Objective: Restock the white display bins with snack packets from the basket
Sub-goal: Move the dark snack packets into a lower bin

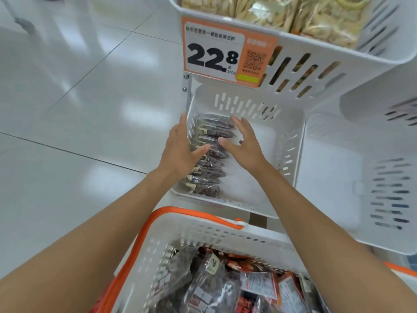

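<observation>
Straightening step: clear plastic packets of dark snacks [208, 160], ranged along the left wall of the slotted white display bin [291, 141], are steadied by left hand [180, 149] and right hand [244, 144], fingers spread, nothing gripped. Next, presumably, another is fetched from the orange-rimmed white basket [203, 224].

Basket [203, 230] cropped by bottom edge, upper bin [327, 51] by top; small print on price tag [214, 56] blurred.

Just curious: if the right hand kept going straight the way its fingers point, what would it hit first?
The right hand would probably meet the bin's slotted back wall first, passing the packets; depth is unclear.
</observation>
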`<move>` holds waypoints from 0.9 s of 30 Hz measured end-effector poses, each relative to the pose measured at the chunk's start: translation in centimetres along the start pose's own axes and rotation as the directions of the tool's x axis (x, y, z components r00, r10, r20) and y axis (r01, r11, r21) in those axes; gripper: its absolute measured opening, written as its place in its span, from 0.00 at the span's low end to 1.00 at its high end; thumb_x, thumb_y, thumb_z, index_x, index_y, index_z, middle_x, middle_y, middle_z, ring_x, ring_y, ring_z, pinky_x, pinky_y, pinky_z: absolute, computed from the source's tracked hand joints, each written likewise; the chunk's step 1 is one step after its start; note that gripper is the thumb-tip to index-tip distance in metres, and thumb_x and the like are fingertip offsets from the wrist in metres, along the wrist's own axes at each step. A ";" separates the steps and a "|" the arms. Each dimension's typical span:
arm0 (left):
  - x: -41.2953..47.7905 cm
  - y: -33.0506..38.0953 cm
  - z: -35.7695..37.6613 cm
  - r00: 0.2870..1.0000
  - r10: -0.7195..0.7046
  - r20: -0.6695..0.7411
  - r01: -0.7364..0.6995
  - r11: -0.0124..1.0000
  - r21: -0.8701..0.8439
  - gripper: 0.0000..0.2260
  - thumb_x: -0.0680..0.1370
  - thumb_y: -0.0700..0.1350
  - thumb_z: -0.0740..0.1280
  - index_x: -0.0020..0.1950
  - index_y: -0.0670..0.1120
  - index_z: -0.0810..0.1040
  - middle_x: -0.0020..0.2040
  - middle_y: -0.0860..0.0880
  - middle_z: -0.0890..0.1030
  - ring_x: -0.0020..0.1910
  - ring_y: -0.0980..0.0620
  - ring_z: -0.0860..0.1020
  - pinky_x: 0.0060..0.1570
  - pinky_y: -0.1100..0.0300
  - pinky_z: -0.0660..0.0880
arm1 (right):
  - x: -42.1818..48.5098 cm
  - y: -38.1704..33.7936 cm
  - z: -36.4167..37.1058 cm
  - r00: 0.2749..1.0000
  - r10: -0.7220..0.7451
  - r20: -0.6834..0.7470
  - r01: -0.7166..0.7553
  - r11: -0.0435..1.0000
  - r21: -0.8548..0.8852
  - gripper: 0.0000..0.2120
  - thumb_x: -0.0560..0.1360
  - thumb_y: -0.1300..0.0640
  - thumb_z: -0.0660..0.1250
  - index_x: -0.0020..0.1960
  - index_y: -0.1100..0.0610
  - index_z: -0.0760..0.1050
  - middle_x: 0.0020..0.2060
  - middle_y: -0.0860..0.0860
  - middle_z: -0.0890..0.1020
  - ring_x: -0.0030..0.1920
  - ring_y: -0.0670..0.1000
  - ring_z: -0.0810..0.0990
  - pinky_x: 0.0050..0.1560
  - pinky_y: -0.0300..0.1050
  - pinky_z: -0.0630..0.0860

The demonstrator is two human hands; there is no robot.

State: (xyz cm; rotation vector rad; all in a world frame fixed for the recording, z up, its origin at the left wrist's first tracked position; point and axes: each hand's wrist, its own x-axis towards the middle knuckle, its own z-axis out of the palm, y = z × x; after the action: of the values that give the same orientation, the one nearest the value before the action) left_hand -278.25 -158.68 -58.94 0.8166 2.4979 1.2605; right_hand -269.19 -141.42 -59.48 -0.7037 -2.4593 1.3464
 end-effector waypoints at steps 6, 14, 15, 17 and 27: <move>-5.6 4.2 -1.7 0.999 0.039 0.005 -0.039 0.979 0.201 0.32 0.75 0.55 0.72 0.75 0.49 0.65 0.70 0.46 0.72 0.68 0.44 0.70 0.66 0.46 0.69 | -8.0 -2.8 -3.0 0.999 -0.007 -0.037 0.005 0.999 -0.039 0.30 0.75 0.54 0.73 0.74 0.50 0.66 0.73 0.48 0.66 0.72 0.49 0.66 0.72 0.52 0.66; -17.9 7.5 -4.1 0.986 0.112 0.127 -0.125 0.988 0.096 0.16 0.76 0.49 0.73 0.62 0.49 0.79 0.54 0.55 0.77 0.54 0.58 0.74 0.54 0.69 0.68 | -23.7 -5.9 -6.1 0.980 -0.125 -0.155 0.100 0.982 -0.158 0.15 0.76 0.60 0.69 0.62 0.51 0.76 0.54 0.45 0.74 0.47 0.44 0.75 0.48 0.33 0.72; -19.4 7.1 -4.2 0.987 0.097 0.126 -0.111 0.988 0.107 0.16 0.75 0.49 0.73 0.62 0.50 0.79 0.53 0.56 0.76 0.54 0.57 0.74 0.55 0.66 0.69 | -25.8 -5.3 -5.9 0.984 -0.121 -0.131 0.098 0.980 -0.174 0.13 0.76 0.60 0.69 0.59 0.51 0.77 0.52 0.45 0.75 0.47 0.45 0.75 0.48 0.37 0.74; -21.9 6.0 -4.1 0.987 0.080 0.141 -0.092 0.992 0.082 0.16 0.74 0.47 0.75 0.61 0.47 0.79 0.54 0.52 0.78 0.54 0.53 0.76 0.58 0.57 0.73 | -29.3 -3.7 -5.3 0.998 -0.064 0.022 0.067 0.970 -0.234 0.12 0.76 0.58 0.68 0.60 0.51 0.77 0.56 0.46 0.74 0.50 0.46 0.76 0.53 0.42 0.74; -30.1 5.2 -3.3 0.921 -0.111 0.373 0.072 0.990 0.118 0.15 0.77 0.46 0.72 0.63 0.48 0.76 0.54 0.49 0.76 0.50 0.51 0.75 0.53 0.61 0.71 | -34.0 6.7 -3.0 0.748 0.563 0.350 -0.337 0.778 -0.531 0.50 0.74 0.45 0.72 0.81 0.56 0.41 0.80 0.55 0.51 0.78 0.58 0.54 0.74 0.51 0.60</move>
State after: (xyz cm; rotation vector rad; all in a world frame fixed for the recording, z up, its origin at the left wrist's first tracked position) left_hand -253.01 -175.60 -54.19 0.8613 2.2682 0.8521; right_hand -236.96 -154.05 -63.07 -1.2985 -3.2199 1.2386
